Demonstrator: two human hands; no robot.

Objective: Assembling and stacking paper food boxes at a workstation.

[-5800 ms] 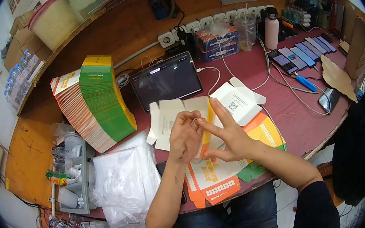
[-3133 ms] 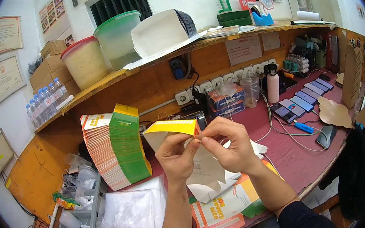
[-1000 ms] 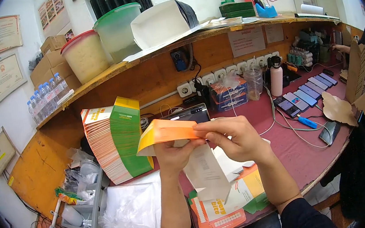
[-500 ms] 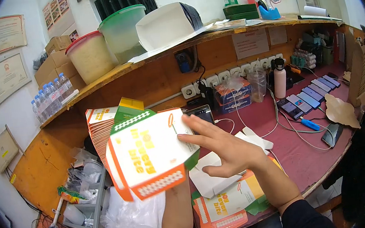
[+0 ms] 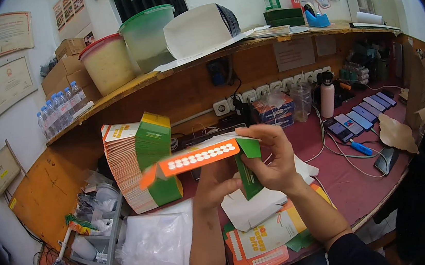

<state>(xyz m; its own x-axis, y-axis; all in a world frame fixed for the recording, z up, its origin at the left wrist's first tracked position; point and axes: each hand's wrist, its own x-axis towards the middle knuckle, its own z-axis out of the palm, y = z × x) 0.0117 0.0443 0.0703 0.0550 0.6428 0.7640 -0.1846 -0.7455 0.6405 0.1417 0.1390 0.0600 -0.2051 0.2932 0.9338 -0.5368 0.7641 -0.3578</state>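
Observation:
Tilted up before me is a partly folded paper carton (image 5: 202, 158), its orange side flap with white dots facing me and its green end bent down. My right hand (image 5: 273, 159) grips the carton's right end, fingers on the top edge and thumb by the green flap. Under the carton is my left hand (image 5: 218, 183), thumb toward the green flap; its other fingers are hidden behind the carton. A tall stack of flat cartons (image 5: 127, 167) stands behind at the left. Below my right forearm lie another printed carton (image 5: 274, 228) and a white-faced carton (image 5: 251, 208).
A clear plastic bag (image 5: 154, 247) and a grey bin (image 5: 93, 251) of small items are at the left. Rows of phones (image 5: 360, 117), cables and a pink bottle (image 5: 326, 99) occupy the right of the table. Tubs (image 5: 148, 38) stand on the shelf above.
The carton has turned from its printed face toward me to its orange side edge, and its green end is folded down. My right hand has closed on it.

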